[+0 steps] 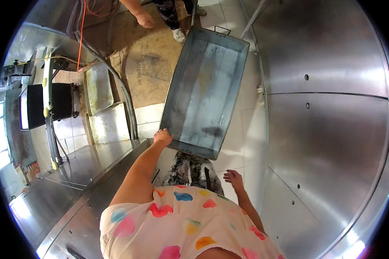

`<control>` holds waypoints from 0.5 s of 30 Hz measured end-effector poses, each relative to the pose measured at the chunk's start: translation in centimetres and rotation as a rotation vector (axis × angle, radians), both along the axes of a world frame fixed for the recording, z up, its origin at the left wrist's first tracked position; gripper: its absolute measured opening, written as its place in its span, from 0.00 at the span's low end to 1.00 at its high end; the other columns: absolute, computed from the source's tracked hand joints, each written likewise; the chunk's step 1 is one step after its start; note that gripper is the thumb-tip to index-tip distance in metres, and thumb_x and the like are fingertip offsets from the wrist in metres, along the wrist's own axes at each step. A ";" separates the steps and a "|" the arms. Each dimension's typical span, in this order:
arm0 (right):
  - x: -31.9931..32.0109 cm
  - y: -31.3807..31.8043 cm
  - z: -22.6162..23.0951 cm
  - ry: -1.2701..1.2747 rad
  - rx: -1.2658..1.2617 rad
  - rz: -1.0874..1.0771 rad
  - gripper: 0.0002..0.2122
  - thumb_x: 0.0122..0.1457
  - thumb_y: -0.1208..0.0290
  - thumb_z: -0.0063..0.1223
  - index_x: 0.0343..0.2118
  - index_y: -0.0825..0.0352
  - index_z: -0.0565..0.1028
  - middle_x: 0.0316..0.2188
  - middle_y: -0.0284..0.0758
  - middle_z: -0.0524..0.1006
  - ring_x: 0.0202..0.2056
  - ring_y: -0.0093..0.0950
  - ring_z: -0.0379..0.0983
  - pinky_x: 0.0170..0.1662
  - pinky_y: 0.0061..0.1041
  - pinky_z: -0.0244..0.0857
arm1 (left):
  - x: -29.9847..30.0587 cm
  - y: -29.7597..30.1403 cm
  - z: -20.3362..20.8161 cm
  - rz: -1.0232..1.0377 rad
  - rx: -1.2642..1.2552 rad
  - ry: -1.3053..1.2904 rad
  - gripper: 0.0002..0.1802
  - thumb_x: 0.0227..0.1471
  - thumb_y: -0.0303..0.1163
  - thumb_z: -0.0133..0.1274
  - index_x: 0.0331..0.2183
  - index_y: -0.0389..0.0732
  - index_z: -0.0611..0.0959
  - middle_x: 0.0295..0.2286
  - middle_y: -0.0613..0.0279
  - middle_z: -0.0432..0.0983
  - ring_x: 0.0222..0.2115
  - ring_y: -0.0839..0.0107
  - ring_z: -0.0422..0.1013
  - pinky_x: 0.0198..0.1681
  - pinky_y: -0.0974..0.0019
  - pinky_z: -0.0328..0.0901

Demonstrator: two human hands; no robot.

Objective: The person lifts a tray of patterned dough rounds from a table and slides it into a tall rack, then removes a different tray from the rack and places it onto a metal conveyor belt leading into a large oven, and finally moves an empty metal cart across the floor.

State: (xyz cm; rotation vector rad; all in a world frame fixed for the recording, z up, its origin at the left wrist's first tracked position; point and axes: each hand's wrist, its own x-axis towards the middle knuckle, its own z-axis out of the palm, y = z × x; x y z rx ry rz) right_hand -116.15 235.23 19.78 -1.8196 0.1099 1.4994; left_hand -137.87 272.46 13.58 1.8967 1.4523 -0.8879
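Observation:
A long, deep rectangular metal pan [203,86] stretches ahead of me, slightly tilted to the right in view. Its inside is grey with worn, whitish and brownish marks, and nothing stands in it. At its near left corner, my left hand [163,137] is closed over the rim. My right hand [234,178] hangs beside my right hip, apart from the pan, its fingers loosely bent and spread with nothing in them. A wire handle [222,30] shows on the pan's far end. What supports the pan from below is hidden.
Another person's hand [145,20] and shoe [179,35] are at the far left of the pan. Steel panels [328,129] line the right. A steel counter [95,159] stands left, with flat trays [109,124], grey hoses [121,86] and an orange cord [80,47] beyond.

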 end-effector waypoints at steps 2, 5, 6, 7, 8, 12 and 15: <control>0.3 0.0 -0.1 -0.009 -0.045 0.021 0.14 0.60 0.70 0.42 0.46 0.73 0.68 0.35 0.42 0.75 0.34 0.30 0.75 0.36 0.26 0.71 | -0.7 0.2 -0.6 0.035 -0.009 -0.089 0.30 0.47 0.50 0.50 0.46 0.39 0.71 0.45 0.50 0.68 0.48 0.57 0.64 0.50 0.56 0.60; 0.5 -1.1 -0.2 -0.014 -0.063 0.122 0.14 0.60 0.69 0.42 0.45 0.72 0.68 0.35 0.42 0.76 0.34 0.30 0.75 0.36 0.26 0.71 | -0.6 -0.7 -1.5 0.094 0.000 -0.172 0.30 0.47 0.50 0.50 0.47 0.39 0.70 0.45 0.49 0.68 0.48 0.55 0.64 0.50 0.57 0.61; 0.6 -1.5 -0.2 -0.001 -0.046 0.123 0.14 0.60 0.69 0.42 0.45 0.72 0.68 0.35 0.41 0.76 0.34 0.30 0.75 0.36 0.26 0.71 | -0.5 -1.2 -1.7 0.108 0.020 -0.185 0.30 0.47 0.50 0.50 0.47 0.39 0.70 0.45 0.48 0.67 0.48 0.54 0.64 0.49 0.57 0.61; 0.6 -1.9 -0.2 0.006 -0.064 0.122 0.14 0.60 0.69 0.42 0.45 0.72 0.68 0.35 0.41 0.76 0.34 0.30 0.75 0.36 0.26 0.71 | -0.4 -1.8 -1.7 0.123 0.011 -0.188 0.30 0.47 0.50 0.50 0.47 0.39 0.70 0.45 0.49 0.67 0.48 0.54 0.64 0.49 0.57 0.61; 0.6 -2.1 -0.2 0.007 -0.079 0.129 0.14 0.60 0.69 0.43 0.45 0.72 0.68 0.35 0.41 0.76 0.34 0.30 0.75 0.36 0.26 0.71 | -0.3 -2.3 -1.7 0.130 0.016 -0.188 0.30 0.47 0.50 0.50 0.47 0.39 0.70 0.45 0.49 0.67 0.48 0.54 0.64 0.49 0.57 0.61; -0.1 -2.2 -0.1 -0.020 -0.105 0.118 0.14 0.60 0.68 0.43 0.44 0.72 0.69 0.34 0.41 0.76 0.33 0.29 0.75 0.35 0.26 0.71 | -1.2 -3.9 -1.8 0.083 -0.018 -0.274 0.30 0.48 0.49 0.49 0.48 0.39 0.70 0.46 0.48 0.67 0.47 0.52 0.64 0.49 0.55 0.61; -1.0 -1.5 0.0 -0.047 -0.076 0.064 0.14 0.60 0.69 0.43 0.44 0.72 0.69 0.33 0.41 0.76 0.33 0.29 0.75 0.35 0.25 0.71 | -3.2 -4.5 -2.1 0.092 -0.064 -0.275 0.29 0.47 0.48 0.50 0.47 0.38 0.71 0.45 0.48 0.67 0.47 0.51 0.64 0.49 0.54 0.61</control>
